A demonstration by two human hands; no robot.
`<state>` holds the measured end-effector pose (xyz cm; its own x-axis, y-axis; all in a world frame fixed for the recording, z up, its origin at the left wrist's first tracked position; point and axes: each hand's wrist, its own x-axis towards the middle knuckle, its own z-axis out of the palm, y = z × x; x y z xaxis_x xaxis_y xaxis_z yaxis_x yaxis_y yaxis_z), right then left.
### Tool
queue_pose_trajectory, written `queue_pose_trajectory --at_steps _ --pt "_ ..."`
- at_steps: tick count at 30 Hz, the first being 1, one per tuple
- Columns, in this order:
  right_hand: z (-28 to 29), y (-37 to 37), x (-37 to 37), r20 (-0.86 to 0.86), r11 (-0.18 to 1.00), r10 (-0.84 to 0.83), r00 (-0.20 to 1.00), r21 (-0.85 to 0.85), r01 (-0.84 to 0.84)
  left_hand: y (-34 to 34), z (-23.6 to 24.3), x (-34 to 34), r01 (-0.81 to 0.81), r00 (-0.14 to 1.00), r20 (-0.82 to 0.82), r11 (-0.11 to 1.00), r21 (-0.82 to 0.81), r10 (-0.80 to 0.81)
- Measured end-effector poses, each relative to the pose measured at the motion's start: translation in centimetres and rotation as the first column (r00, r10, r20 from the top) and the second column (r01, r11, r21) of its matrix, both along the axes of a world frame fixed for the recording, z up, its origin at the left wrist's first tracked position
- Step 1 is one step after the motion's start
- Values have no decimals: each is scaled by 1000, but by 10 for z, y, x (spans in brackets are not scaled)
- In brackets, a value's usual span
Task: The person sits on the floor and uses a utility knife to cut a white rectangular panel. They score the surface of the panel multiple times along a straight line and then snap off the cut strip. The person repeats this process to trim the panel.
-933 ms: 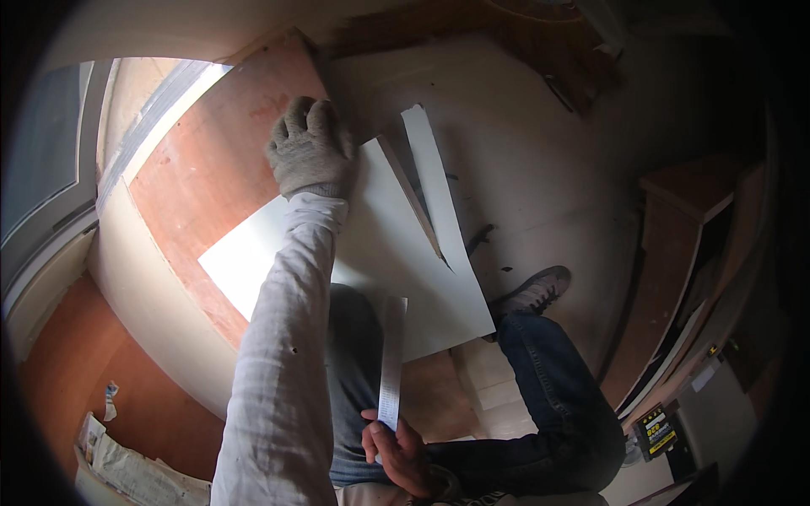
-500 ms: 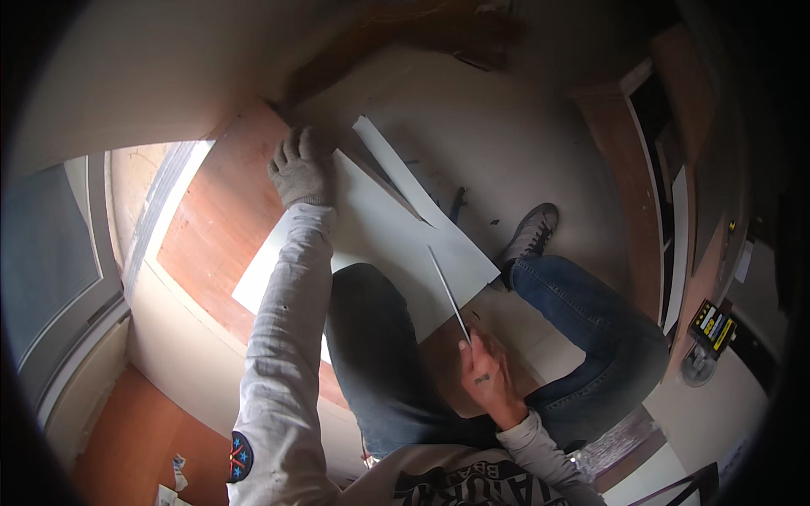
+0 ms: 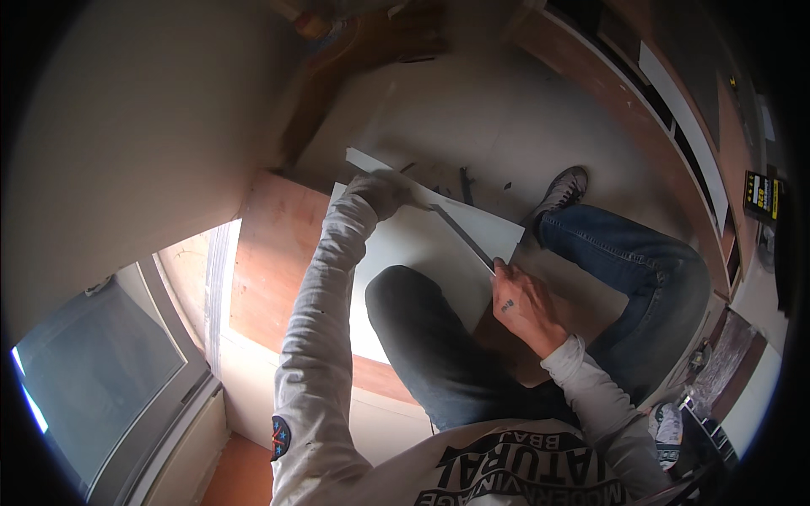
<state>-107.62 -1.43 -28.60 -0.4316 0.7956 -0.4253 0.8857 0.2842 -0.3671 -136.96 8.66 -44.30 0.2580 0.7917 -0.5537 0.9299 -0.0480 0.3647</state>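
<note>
A white sheet lies on a reddish-brown board, with a narrow white strip along its far edge, partly cut away from it. My right hand, bare, is closed round the near end of a long, narrow metal blade. The blade slants up and left across the sheet, its far end by the cut. My left hand, in a grey knit glove, is over the sheet's far left part, fingers close to the blade's far end. Blur hides whether those fingers grip anything.
My left knee overlaps the sheet, and my right shoe rests on the floor beyond it. Small dark scraps lie past the strip. A brown wooden piece of furniture stands at the right, and a glazed frame at the left.
My left hand has moved right and down from the sheet's far corner to the cut. The blade has come up to the cut, lying flatter. The strip now lies closer to the sheet. My view has shifted.
</note>
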Motion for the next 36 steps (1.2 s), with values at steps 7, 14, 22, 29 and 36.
queue_pose_trajectory --at_steps 7,14,22,29,36 --pt "-48 12 -36 1 996 86 996 17 -86 19 7 -2 -186 921 227 869 -459 317" --pt "-73 8 -34 -6 998 49 999 34 -49 32 2 1 109 969 249 899 -423 0" --pt "-80 3 -30 75 994 57 996 92 -64 38 -19 12 -7 1000 7 861 -509 12" --pt "-81 -8 -27 53 984 136 989 110 -142 40 -40 19 314 932 -41 857 -409 -361" --pt "-91 -5 -26 177 975 140 974 148 -167 39 -37 21 249 938 -109 856 -453 -330"
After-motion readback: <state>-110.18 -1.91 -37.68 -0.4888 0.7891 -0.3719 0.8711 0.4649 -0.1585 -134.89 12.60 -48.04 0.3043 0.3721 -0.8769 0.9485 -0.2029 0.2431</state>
